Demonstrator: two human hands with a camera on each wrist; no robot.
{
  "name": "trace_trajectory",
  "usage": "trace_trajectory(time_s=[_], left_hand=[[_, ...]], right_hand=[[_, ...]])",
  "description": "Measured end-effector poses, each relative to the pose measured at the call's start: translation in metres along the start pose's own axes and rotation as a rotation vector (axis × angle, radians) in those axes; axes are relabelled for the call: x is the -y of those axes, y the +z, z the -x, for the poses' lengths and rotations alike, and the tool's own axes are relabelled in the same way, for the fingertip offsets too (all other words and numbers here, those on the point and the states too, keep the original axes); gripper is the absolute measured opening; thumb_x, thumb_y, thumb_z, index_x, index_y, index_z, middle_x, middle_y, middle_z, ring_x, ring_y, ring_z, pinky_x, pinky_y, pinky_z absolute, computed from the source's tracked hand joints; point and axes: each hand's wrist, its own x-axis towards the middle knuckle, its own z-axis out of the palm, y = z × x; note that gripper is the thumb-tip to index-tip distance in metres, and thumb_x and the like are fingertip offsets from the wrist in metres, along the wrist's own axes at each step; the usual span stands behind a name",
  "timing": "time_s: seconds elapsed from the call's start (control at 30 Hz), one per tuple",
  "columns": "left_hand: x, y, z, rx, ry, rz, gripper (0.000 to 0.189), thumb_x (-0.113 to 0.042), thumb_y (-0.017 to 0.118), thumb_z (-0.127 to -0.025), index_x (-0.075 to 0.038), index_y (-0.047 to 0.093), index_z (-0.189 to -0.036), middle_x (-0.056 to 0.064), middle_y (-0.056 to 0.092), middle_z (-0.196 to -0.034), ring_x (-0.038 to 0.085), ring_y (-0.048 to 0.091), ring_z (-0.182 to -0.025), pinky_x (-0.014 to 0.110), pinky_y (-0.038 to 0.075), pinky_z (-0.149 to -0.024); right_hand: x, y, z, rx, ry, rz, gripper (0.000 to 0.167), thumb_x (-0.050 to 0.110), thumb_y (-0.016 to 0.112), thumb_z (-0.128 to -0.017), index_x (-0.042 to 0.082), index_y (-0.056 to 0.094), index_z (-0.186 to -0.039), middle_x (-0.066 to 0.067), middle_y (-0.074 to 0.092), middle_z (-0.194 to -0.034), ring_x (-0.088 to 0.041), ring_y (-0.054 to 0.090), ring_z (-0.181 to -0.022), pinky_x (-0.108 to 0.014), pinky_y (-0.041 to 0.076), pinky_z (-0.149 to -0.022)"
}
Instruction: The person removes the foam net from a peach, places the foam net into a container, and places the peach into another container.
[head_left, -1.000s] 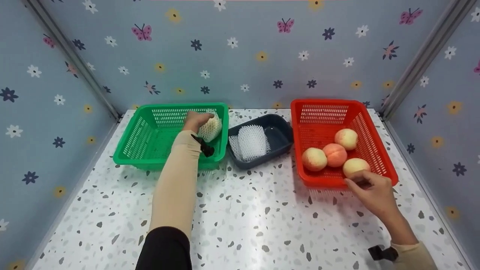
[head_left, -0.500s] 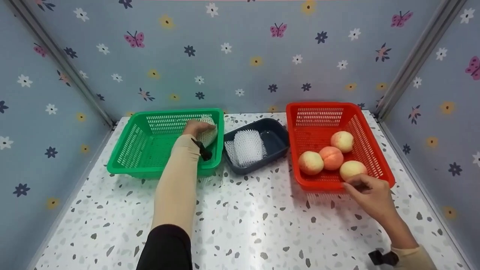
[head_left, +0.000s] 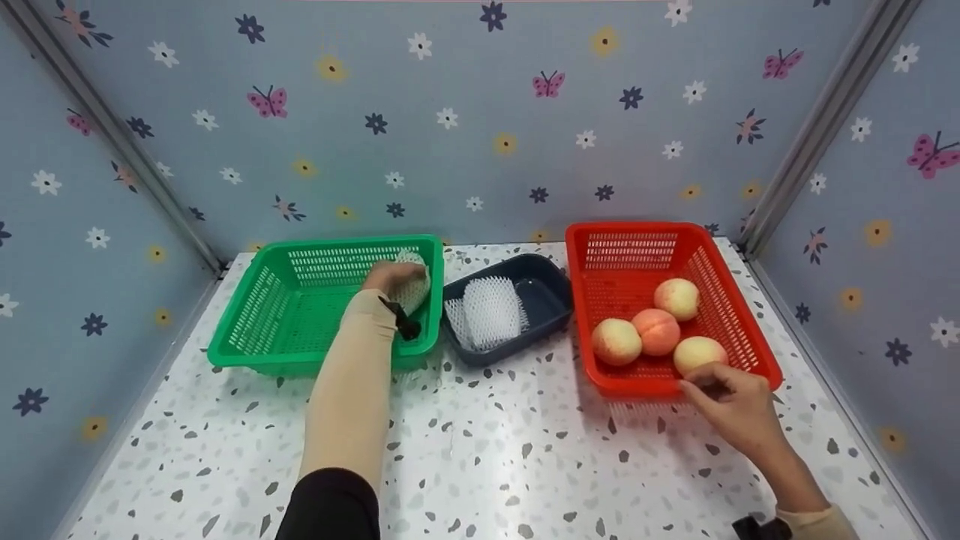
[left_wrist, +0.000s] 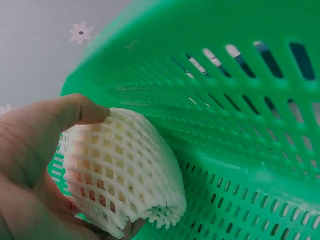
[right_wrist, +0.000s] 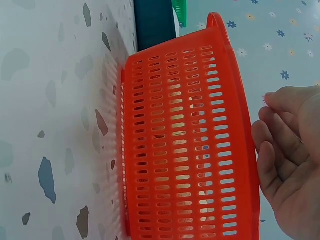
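In the left wrist view my left hand [left_wrist: 35, 150] grips a peach in a white foam net sleeve [left_wrist: 125, 160], thumb on top, inside the green basket [left_wrist: 220, 30]. The sleeved peach [head_left: 412, 294] is at the basket's right end in the head view, partly covered by the left hand [head_left: 384, 277]. My right hand [head_left: 739, 412] hovers at the front rim of the red basket [head_left: 630, 388], close to a bare peach [head_left: 697, 354]. Seen from the right wrist, that hand [right_wrist: 292, 145] has loosely curled fingers and holds nothing.
Between the baskets sits a dark blue tray [head_left: 546, 300] with white foam net sleeves [head_left: 493, 311] in its left part. More bare peaches [head_left: 616, 341] lie in the red basket. Patterned panels [head_left: 480, 150] enclose the speckled table [head_left: 480, 465] at the back and sides.
My left hand settles lower around the sleeved peach within the green basket, and covers more of it. My right hand stays at the red basket's rim. The head view tilts up slightly.
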Motion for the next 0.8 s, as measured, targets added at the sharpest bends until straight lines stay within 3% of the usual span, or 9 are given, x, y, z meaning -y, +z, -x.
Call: trace_trajectory(time_s=[0.13, 0.23, 0.37, 0.5, 0.8], left_hand=[[0.0, -0.006, 0.013, -0.003, 0.029, -0.019, 0.078, -0.033, 0.063, -0.088, 0.002, 0.028, -0.148, 0.018, 0.034, -0.146, 0.03, 0.039, -0.127, 0.043, 0.039, -0.101], [-0.008, -0.014, 0.027, -0.016, 0.079, -0.021, 0.078, -0.033, 0.063, -0.088, 0.001, 0.027, -0.148, 0.017, 0.032, -0.147, 0.028, 0.038, -0.121, 0.039, 0.038, -0.094], [-0.023, -0.023, 0.046, -0.017, 0.138, -0.001, 0.064, -0.033, 0.064, -0.087, -0.001, 0.041, -0.137, 0.015, 0.038, -0.14, 0.026, 0.041, -0.11, 0.038, 0.038, -0.083], [-0.032, -0.031, 0.063, -0.034, 0.207, -0.045, 0.062, -0.035, 0.065, -0.088, 0.001, 0.044, -0.134, 0.016, 0.044, -0.131, 0.025, 0.047, -0.103, 0.038, 0.044, -0.082], [-0.024, -0.03, 0.106, -0.105, 0.372, -0.098, 0.077, -0.037, 0.068, -0.085, 0.004, 0.035, -0.141, 0.02, 0.045, -0.129, 0.028, 0.05, -0.103, 0.039, 0.048, -0.082]], right_hand=[[0.002, 0.002, 0.003, 0.005, 0.011, -0.007, 0.022, -0.007, 0.079, -0.074, 0.012, 0.072, -0.08, 0.002, 0.068, -0.073, -0.008, 0.06, -0.059, -0.014, 0.048, -0.054], [0.005, 0.0, 0.003, 0.009, 0.009, -0.001, 0.02, -0.007, 0.079, -0.075, 0.011, 0.072, -0.08, 0.002, 0.068, -0.073, -0.007, 0.06, -0.06, -0.014, 0.048, -0.054], [0.011, -0.003, -0.002, -0.004, -0.033, 0.024, 0.021, -0.009, 0.08, -0.072, 0.009, 0.071, -0.079, 0.001, 0.068, -0.072, -0.004, 0.059, -0.061, -0.012, 0.047, -0.054], [0.016, -0.005, -0.004, -0.022, -0.062, 0.03, 0.023, -0.014, 0.079, -0.07, 0.005, 0.071, -0.079, -0.003, 0.067, -0.072, -0.006, 0.057, -0.06, -0.012, 0.047, -0.054], [0.026, -0.003, 0.003, -0.005, -0.037, 0.014, 0.02, -0.009, 0.08, -0.072, 0.007, 0.071, -0.081, 0.0, 0.068, -0.073, -0.003, 0.058, -0.061, -0.012, 0.048, -0.056]])
